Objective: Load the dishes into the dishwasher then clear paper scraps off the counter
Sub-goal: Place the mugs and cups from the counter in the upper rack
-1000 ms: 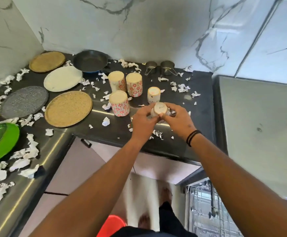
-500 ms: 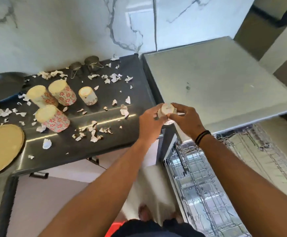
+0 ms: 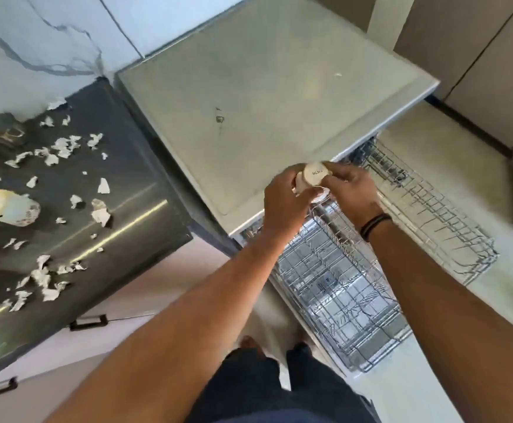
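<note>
A small white cup, turned base-up with a printed mark on its bottom, is held between both hands above the front edge of the dishwasher's top. My left hand grips its left side and my right hand grips its right side. Below them the dishwasher's wire racks are pulled out, one lower rack and an upper rack to the right. On the dark counter at left lie several white paper scraps and an upturned floral cup.
The pale grey dishwasher top fills the middle. Two small metal cups stand at the counter's back by the marble wall. More floral cups show at the far left edge. Drawer handles sit under the counter. My bare feet are on the floor.
Both hands carried the small cup from the counter rightward to above the open dishwasher racks. The view swung right, so plates and pan left the frame.
</note>
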Demonstrator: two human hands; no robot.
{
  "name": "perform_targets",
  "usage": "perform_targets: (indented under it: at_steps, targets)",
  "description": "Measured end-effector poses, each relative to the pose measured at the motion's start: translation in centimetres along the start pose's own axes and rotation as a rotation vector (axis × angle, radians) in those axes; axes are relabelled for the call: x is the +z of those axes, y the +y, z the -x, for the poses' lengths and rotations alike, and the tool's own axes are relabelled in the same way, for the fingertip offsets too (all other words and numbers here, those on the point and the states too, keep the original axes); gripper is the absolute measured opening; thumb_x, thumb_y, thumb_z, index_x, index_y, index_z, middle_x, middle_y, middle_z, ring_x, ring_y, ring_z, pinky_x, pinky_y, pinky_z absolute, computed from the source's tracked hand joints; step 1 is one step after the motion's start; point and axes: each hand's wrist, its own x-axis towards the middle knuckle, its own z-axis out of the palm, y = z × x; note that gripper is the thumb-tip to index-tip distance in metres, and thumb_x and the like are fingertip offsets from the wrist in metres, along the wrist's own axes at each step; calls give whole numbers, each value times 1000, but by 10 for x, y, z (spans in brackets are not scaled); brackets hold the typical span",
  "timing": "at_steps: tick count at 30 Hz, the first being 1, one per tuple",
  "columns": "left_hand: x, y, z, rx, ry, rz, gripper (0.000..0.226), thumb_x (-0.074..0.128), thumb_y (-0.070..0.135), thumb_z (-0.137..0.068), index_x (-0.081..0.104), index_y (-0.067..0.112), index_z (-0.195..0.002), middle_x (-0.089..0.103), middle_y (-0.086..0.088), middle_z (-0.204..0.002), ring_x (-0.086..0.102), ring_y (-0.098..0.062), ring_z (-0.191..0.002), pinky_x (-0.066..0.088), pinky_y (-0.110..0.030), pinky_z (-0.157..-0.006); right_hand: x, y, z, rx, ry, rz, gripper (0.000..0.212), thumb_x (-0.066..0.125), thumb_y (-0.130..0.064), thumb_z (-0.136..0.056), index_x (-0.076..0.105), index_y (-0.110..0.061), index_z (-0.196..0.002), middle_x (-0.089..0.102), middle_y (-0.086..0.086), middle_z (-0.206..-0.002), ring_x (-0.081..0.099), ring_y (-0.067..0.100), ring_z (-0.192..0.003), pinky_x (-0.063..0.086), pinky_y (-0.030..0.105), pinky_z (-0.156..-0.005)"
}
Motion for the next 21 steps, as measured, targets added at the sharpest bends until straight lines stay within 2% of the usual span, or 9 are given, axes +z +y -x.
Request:
perform_targets:
  at_steps: [3,4,6,10,12,13,15,17,21]
  targets:
    - [37,-9,-2,103,22,-99,51,86,24,-78,65,12,-123,70,-2,-114,64,-17,-105,54,-37,-89,-17,22,-13,16,101,-30,50,69,-32,-68,74,-17,-116,74,-4,-110,70,12,-98,60,30,-79]
    - [48,-12,-4,142,40,-115,51,85,23,-79,65,8,-124,69,-5,-114,63,-18,-105,53,-33,-88,-22,27,-17,19,111,-25,51,67,-31,-68,74,-16,-116,74,-3,-111,70,12,-97,60,30,-76]
    - [66,-18,-4,185,62,-108,50,82,23,-83,64,4,-125,69,-8,-114,63,-20,-104,52,-30,-86,-30,38,-24,11,106,-5,45,66,-23,-76,72,-15,-119,72,-1,-116,69,9,-98,57,20,-70]
    - [93,-40,-5,144,4,-23,38,76,21,-88,63,8,-122,69,-2,-109,64,-15,-99,56,-39,-80,-40,64,-33,36,125,22,39,67,-21,-80,72,-20,-119,70,-5,-121,63,2,-107,49,6,-75]
    - [105,-57,-5,74,-32,8,33,78,15,-87,63,11,-116,68,5,-103,63,-3,-95,56,-29,-78,-38,83,-38,92,138,-1,36,68,-18,-82,73,-19,-117,70,-7,-119,63,0,-106,50,5,-74]
    - [111,-66,-6,42,-54,20,33,79,14,-87,62,12,-116,68,5,-104,63,0,-95,55,-25,-80,-36,93,-42,113,149,1,35,67,-17,-82,74,-19,-116,70,-8,-118,63,-1,-104,51,7,-76]
    - [126,-91,-10,-9,-97,31,39,78,15,-88,60,9,-123,69,-2,-112,66,-10,-103,58,-36,-86,-32,115,-52,147,177,18,35,66,-20,-81,74,-21,-115,69,-11,-115,63,-1,-98,55,16,-79]
    - [138,-116,-14,-33,-131,20,44,77,17,-89,57,9,-128,68,-7,-117,66,-18,-104,58,-46,-86,-26,138,-61,200,183,17,39,65,-24,-80,73,-22,-118,69,-10,-116,58,-4,-82,52,19,-68]
    - [157,-160,-30,-1,-155,-34,43,77,14,-88,57,5,-125,67,-8,-116,66,-15,-99,55,-23,-82,-12,176,-82,249,175,25,43,63,-24,-83,68,-20,-125,70,-6,-118,54,-6,-65,43,15,-54]
